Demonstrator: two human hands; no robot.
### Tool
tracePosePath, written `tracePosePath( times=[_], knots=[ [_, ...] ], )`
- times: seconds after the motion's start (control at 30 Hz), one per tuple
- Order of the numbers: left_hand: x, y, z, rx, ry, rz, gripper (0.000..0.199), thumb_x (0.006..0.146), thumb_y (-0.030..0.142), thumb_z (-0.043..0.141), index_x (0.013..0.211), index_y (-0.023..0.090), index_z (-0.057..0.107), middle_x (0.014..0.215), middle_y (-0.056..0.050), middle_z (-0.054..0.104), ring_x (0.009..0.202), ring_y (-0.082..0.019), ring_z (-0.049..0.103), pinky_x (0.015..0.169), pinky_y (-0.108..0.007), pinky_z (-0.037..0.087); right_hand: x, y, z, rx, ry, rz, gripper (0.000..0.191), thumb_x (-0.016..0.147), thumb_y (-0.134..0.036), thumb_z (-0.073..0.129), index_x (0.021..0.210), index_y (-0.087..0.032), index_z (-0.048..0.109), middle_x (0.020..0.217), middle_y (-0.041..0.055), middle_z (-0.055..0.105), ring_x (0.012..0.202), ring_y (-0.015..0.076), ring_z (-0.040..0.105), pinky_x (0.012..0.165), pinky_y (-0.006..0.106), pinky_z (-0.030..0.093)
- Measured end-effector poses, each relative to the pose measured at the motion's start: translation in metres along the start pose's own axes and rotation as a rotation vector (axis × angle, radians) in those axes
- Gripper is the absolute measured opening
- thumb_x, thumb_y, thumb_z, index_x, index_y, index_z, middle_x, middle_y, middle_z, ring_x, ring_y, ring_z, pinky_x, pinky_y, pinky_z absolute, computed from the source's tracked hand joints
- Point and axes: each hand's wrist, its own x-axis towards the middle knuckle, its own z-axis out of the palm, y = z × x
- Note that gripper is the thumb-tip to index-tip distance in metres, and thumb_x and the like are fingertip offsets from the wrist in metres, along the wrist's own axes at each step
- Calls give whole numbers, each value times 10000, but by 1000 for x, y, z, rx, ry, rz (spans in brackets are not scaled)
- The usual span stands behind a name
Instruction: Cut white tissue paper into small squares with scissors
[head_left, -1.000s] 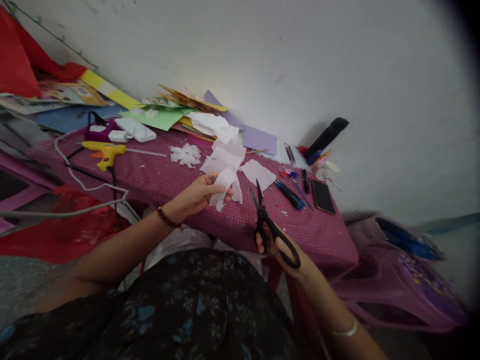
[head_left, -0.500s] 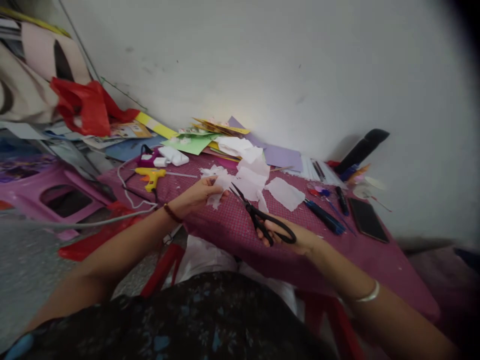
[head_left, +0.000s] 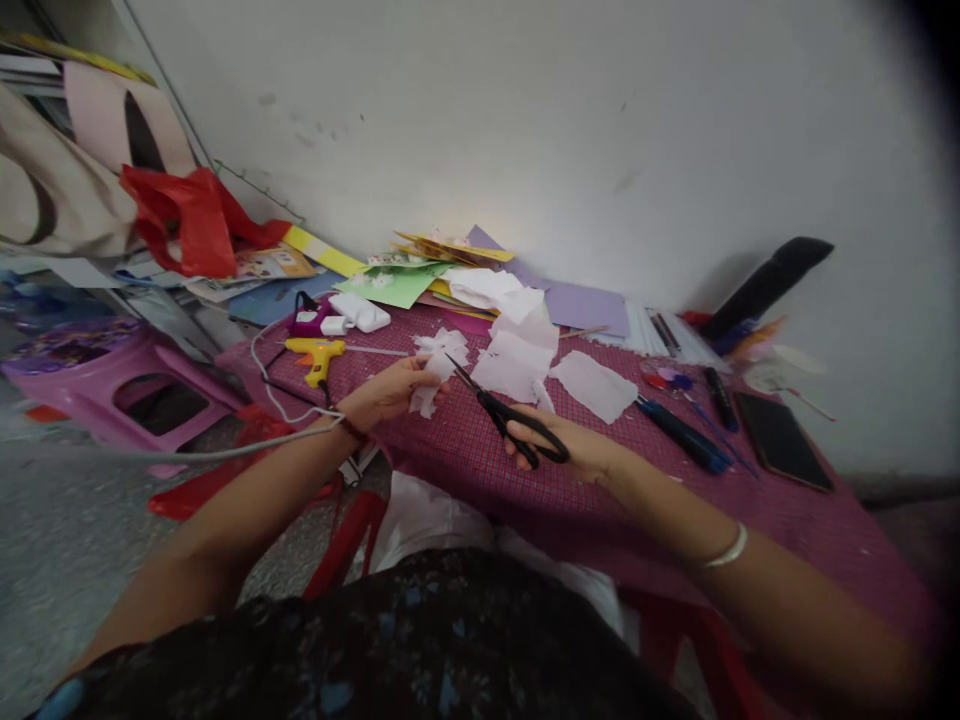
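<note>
My left hand (head_left: 399,388) is closed in a pinch on a small piece of thin white paper (head_left: 441,368), which looks like tissue. My right hand (head_left: 559,442) grips a pair of black scissors (head_left: 491,405), fingers through the handles. Its blades point up and left, their tips close to the paper in my left hand and nearly together. Behind and right of the scissors lie torn white sheets (head_left: 514,365) on the checked pink tablecloth (head_left: 465,450). Another white piece (head_left: 596,385) lies farther right.
A yellow glue gun (head_left: 316,358) and its white cable (head_left: 274,385) lie left. Coloured papers (head_left: 397,283) are stacked along the wall. At right are a blue-handled tool (head_left: 686,437), a dark phone-like slab (head_left: 784,440) and a black upright object (head_left: 772,285). A pink stool (head_left: 172,385) stands left.
The scissor blades have drawn closer together, with their tips nearer the paper in my left hand. The whole view has shifted slightly, so the table items appear farther right.
</note>
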Motion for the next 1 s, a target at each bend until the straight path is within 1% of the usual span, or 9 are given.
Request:
tracePosePath(
  times=[0.07, 0.13, 0.2, 0.37, 0.43, 0.53, 0.67, 0.83, 1.0],
  knots=[
    [1, -1, -3, -1, 6, 27, 328, 666, 102, 725, 968, 134, 603, 650, -5, 669, 479, -117, 599, 464, -223, 499, -1, -2, 5, -133, 8, -17, 476, 774, -533, 726, 1066, -191, 572, 803, 12, 586, 620, 121, 521, 560, 280, 396],
    [0, -1, -4, -4, 28, 38, 416, 666, 114, 744, 1063, 134, 620, 638, 3, 671, 463, -123, 598, 443, -219, 482, -1, -2, 10, -267, 14, -73, 464, 774, -445, 730, 1123, -175, 587, 896, 47, 616, 746, 166, 566, 673, 318, 442],
    [-2, 0, -5, -10, 53, 27, 424, 676, 126, 745, 1086, 126, 638, 645, -6, 681, 466, -135, 610, 433, -222, 478, -1, 0, 13, -348, 39, -115, 471, 764, -412, 724, 1145, -168, 592, 989, 82, 634, 878, 222, 589, 783, 364, 456],
    [-10, 1, -7, 35, 143, -48, 98, 764, 178, 697, 817, 110, 650, 629, -35, 678, 466, -130, 612, 450, -226, 496, 0, 13, 9, -405, 115, -107, 501, 787, -484, 672, 1175, -183, 573, 1041, 108, 641, 947, 270, 594, 850, 424, 461],
    [-15, 2, -7, 72, 157, -77, 117, 803, 227, 674, 774, 121, 635, 623, -32, 671, 460, -127, 602, 443, -226, 493, -2, 15, 7, -401, 116, -107, 505, 801, -498, 655, 1187, -185, 563, 1051, 110, 637, 952, 267, 592, 860, 427, 462],
    [-22, 3, -6, 123, 110, -87, 143, 821, 268, 651, 773, 134, 633, 613, -17, 655, 451, -117, 577, 428, -213, 470, -5, 14, 8, -398, 114, -107, 509, 801, -483, 666, 1201, -186, 560, 1060, 104, 633, 941, 255, 594, 870, 425, 459],
    [-28, 4, -4, 197, 10, -67, 158, 814, 272, 623, 730, 139, 638, 621, -21, 641, 463, -108, 557, 439, -203, 445, -8, 7, 14, -336, 97, -104, 473, 788, -458, 708, 1163, -198, 585, 986, 71, 639, 851, 213, 589, 775, 372, 474],
    [-18, 7, -5, 224, 48, -60, 150, 812, 198, 585, 697, 127, 650, 638, -42, 649, 514, -101, 570, 491, -190, 430, -1, 1, 15, -76, 40, -33, 450, 791, -507, 733, 1089, -204, 584, 817, 15, 587, 638, 113, 516, 553, 261, 423],
    [0, 17, -3, 223, 65, -20, 175, 812, 168, 546, 664, 132, 632, 598, -33, 631, 535, -107, 561, 532, -206, 437, 16, -5, 12, 71, 24, -33, 452, 774, -555, 735, 970, -196, 545, 764, -4, 582, 583, 90, 523, 494, 231, 389]
  ],
)
